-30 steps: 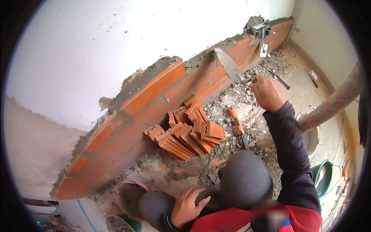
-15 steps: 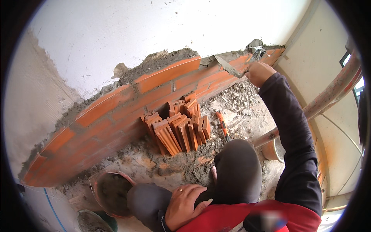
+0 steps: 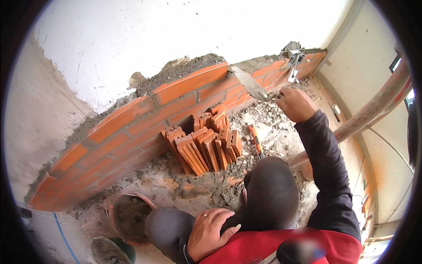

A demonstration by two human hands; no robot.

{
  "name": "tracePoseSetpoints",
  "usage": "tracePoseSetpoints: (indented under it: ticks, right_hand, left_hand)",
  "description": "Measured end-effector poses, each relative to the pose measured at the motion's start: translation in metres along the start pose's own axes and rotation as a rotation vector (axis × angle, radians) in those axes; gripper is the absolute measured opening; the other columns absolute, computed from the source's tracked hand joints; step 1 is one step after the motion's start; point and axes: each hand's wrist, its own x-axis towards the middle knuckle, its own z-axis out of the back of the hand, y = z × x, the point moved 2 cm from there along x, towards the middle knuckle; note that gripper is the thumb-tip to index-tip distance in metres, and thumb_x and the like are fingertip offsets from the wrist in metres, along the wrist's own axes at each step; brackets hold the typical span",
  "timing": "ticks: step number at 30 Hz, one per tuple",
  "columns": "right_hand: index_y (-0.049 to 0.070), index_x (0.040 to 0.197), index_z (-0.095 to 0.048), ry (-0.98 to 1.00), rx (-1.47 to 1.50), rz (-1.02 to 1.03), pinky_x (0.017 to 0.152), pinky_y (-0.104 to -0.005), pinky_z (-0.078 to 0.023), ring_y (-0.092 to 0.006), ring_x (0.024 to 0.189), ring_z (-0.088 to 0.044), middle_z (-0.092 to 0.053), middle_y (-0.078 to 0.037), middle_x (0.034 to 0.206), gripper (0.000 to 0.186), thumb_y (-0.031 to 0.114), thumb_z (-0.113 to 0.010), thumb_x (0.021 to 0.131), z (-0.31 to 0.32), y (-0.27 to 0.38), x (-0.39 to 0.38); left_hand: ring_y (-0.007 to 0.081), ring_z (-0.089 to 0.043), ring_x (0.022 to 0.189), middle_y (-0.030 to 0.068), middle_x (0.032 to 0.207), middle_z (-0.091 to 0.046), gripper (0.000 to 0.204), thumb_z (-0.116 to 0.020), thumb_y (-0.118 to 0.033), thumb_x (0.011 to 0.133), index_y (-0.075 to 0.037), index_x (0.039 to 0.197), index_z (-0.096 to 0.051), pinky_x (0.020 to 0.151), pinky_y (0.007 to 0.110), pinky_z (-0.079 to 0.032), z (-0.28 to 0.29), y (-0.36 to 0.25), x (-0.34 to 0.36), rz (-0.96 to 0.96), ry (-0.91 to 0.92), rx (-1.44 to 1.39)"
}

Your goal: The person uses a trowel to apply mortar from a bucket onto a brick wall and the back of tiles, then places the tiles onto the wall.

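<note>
My right hand [image 3: 297, 104] is closed around the handle of a mortar-smeared pointed trowel [image 3: 249, 83]. The trowel's tip is at the top of the low brick wall [image 3: 173, 111], close to the right end of a raised orange brick [image 3: 192, 83]. Grey mortar [image 3: 189, 67] fills the seam between that brick and the white plastered wall behind. My left hand [image 3: 210, 232] lies on my left thigh with its fingers stretched out and holds nothing. The trowel's grip is mostly hidden by my right fingers.
Ribbed bricks [image 3: 191, 154] stand stacked before the wall, beside an orange-handled tool [image 3: 255, 137]. A mortar bucket [image 3: 147, 200] and another container [image 3: 127, 251] stand at lower left. A thick pole [image 3: 373, 112] slants across the right. Wires hang from a box [image 3: 295, 56] in the wall.
My right hand has come toward me, and the trowel blade has shifted left along the wall top to the end of the raised brick. My left hand has stayed put.
</note>
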Motion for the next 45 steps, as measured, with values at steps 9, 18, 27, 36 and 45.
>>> tracePoseSetpoints:
  ticks: [9,18,27,36,45]
  right_hand:
    - [-0.002,0.093,-0.064,-0.251,0.747,-0.417,0.066,-0.0446,-0.049,-0.037,0.072,-0.065,-0.064,-0.023,0.075,0.031,0.028,-0.059,0.096,-0.174,-0.06,-0.005]
    - [0.004,0.092,-0.054,-0.311,0.623,-0.131,0.061,-0.0534,-0.047,-0.0449,0.068,-0.061,-0.061,-0.024,0.071,0.025,0.028,-0.055,0.098,-0.205,-0.002,0.004]
    - [0.011,0.092,-0.055,-0.504,0.406,-0.22,0.06,-0.0455,-0.049,-0.0351,0.067,-0.063,-0.063,-0.011,0.078,0.021,0.03,-0.062,0.094,-0.222,-0.051,0.023]
    - [0.011,0.088,-0.058,-0.587,0.609,-0.294,0.057,-0.0406,-0.046,-0.0291,0.062,-0.059,-0.06,-0.007,0.075,0.022,0.03,-0.069,0.09,-0.246,-0.059,0.012]
    - [0.012,0.094,-0.063,-0.82,0.465,-0.431,0.063,-0.0416,-0.046,-0.0302,0.071,-0.059,-0.062,-0.006,0.082,0.024,0.033,-0.072,0.086,-0.252,-0.078,0.038]
  left_hand:
    - [0.0333,-0.059,0.112,0.0143,0.117,-0.064,0.043,-0.067,-0.039,0.091,-0.004,0.116,-0.064,0.097,0.043,-0.044,-0.012,-0.003,0.012,0.125,0.065,0.078]
    - [0.0384,-0.061,0.109,0.0206,0.115,-0.064,0.042,-0.067,-0.033,0.091,0.001,0.115,-0.064,0.095,0.042,-0.047,-0.021,0.014,0.022,0.279,0.069,0.194]
    - [0.0391,-0.061,0.108,0.0217,0.115,-0.064,0.04,-0.066,-0.03,0.091,0.001,0.115,-0.063,0.094,0.042,-0.048,-0.032,0.026,0.036,0.371,0.124,0.236]
    - [0.0397,-0.061,0.108,0.0215,0.115,-0.064,0.04,-0.065,-0.033,0.092,0.0,0.116,-0.063,0.094,0.043,-0.048,-0.031,0.029,0.038,0.41,0.124,0.25]
    - [0.0402,-0.061,0.108,0.0213,0.115,-0.064,0.039,-0.066,-0.031,0.092,-0.001,0.116,-0.063,0.093,0.043,-0.048,-0.034,0.031,0.037,0.448,0.132,0.293]
